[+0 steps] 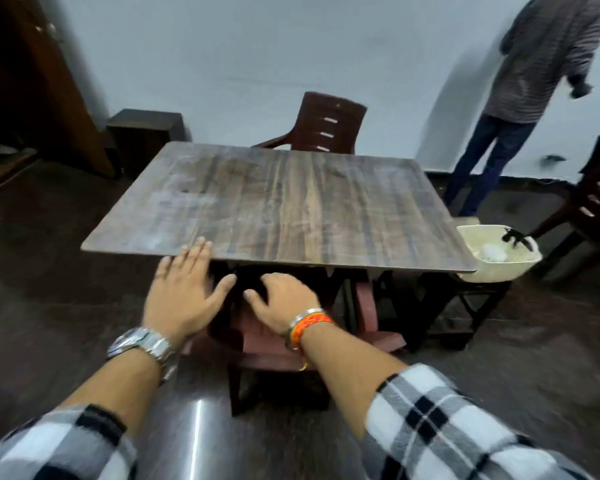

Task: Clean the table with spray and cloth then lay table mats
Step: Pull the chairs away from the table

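— Fingers (201,249) of the left hand (184,292): spread flat, tips at the near edge of the table (291,202), gripping nothing. Noted?

— Noted. Right hand (284,299)?

— Lower, under the table's edge, over the back of a reddish-brown chair (257,334) pushed beneath it. Fingers curled loosely downward; whether they grip the chair or only rest on it, cannot tell. Motion blur there.

— Wrists?

— Metal watch (142,344) on the left. Orange thread band and a silver bangle (309,322) on the right. Checked black-and-white sleeves (447,427) on both arms.

— Table surface?

— Wood-grain top, faint pale smears near the left front corner.

— Spray, cloth, mats?

— One candidate only: a cream basket (499,268) just beside the table's right front corner, on a dark stand. Something white lies inside, and a black trigger-like part (515,237) pokes over its rim. Too blurred to name.

— Surroundings?

— Second chair (326,123) at the far side, a third (596,199) at right. Another person (534,81) stands at the white wall, back turned.
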The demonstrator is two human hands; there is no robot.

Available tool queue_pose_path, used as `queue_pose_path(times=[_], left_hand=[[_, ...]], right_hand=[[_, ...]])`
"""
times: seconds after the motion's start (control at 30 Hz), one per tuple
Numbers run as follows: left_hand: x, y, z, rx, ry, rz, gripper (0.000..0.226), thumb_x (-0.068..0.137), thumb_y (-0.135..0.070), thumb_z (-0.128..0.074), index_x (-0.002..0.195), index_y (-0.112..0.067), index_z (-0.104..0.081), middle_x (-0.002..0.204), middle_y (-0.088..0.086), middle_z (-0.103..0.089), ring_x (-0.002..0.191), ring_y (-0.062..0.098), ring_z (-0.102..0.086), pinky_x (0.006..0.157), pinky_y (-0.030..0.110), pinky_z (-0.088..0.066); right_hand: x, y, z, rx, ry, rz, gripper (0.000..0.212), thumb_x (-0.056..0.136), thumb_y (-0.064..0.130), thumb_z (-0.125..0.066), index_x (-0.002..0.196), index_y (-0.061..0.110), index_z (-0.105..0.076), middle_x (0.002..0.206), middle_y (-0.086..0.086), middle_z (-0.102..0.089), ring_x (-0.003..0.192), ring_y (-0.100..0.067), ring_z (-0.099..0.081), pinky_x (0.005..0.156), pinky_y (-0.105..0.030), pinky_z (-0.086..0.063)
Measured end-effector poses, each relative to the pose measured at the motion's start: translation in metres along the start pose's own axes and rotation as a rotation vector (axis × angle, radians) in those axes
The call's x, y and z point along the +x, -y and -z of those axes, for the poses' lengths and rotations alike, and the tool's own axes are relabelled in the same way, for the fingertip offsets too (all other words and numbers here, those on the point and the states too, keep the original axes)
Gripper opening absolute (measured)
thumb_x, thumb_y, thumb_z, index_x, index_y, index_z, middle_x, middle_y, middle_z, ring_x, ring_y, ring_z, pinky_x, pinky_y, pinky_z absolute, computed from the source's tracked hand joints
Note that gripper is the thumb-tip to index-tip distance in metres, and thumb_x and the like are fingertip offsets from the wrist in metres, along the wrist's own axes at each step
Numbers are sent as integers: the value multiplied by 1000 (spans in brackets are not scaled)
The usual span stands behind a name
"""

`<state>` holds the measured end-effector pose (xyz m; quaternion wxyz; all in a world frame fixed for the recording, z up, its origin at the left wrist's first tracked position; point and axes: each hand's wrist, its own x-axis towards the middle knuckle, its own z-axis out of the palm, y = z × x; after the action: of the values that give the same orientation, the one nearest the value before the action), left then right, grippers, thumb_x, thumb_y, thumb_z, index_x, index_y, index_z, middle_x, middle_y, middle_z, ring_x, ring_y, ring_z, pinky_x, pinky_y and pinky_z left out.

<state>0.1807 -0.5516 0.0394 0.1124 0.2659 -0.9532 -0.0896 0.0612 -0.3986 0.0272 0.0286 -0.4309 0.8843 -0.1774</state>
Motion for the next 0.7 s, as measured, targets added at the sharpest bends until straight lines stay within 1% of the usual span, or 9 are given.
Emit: queue_pose_path(times=[0.1,0.13,0.27,0.37,0.47,0.57,0.7], left_hand=[[27,28,11,-27,-32,5,108,79,-81,-13,164,-16,-27,172,2,-22,159,23,-21,126,44,-11],[37,39,14,-27,-29,-2,109,79,-82,-13,164,-16,-26,172,2,-22,159,23,-20,126,46,-11],[94,86,21,-2,-24,-41,111,80,-85,-10,164,-14,-24,172,4,-21,159,26,-18,127,49,-10],[132,119,27,0,8,-53,112,78,-85,-7,165,-16,-18,174,1,-14,160,22,-12,128,46,-5],[164,154,39,31,57,-93,111,75,-82,-7,165,-17,-20,174,0,-13,160,21,-12,128,44,-4],[198,198,52,34,47,-112,108,77,-79,-6,165,-19,-19,174,-2,-12,161,20,-10,127,42,-1],[242,264,58,46,75,-116,106,78,-78,1,167,-21,-7,175,-5,0,161,17,-2,127,40,4]], right_hand=[[35,20,-5,-17,-39,14,50,91,49,-44,106,4,-60,112,-18,-62,108,-36,-54,96,-42,-43],[47,26,-8,-12,-43,10,52,90,49,-44,108,3,-60,114,-20,-60,111,-36,-53,99,-42,-41],[106,45,-15,27,-47,-52,56,91,43,-50,123,-2,-53,138,-24,-46,129,-37,-39,112,-44,-30],[149,61,-28,36,-42,-83,55,93,42,-48,125,-3,-51,143,-24,-40,133,-37,-35,114,-43,-26],[196,87,-50,45,-49,-125,55,94,43,-46,127,-1,-50,146,-22,-37,135,-35,-33,114,-40,-23],[248,127,-68,58,-46,-119,60,94,45,-43,137,3,-42,155,-15,-26,144,-28,-21,118,-36,-16],[309,177,-93,12,-71,-71,68,95,45,-41,148,6,-24,158,-12,-17,147,-23,-11,119,-34,-8]])
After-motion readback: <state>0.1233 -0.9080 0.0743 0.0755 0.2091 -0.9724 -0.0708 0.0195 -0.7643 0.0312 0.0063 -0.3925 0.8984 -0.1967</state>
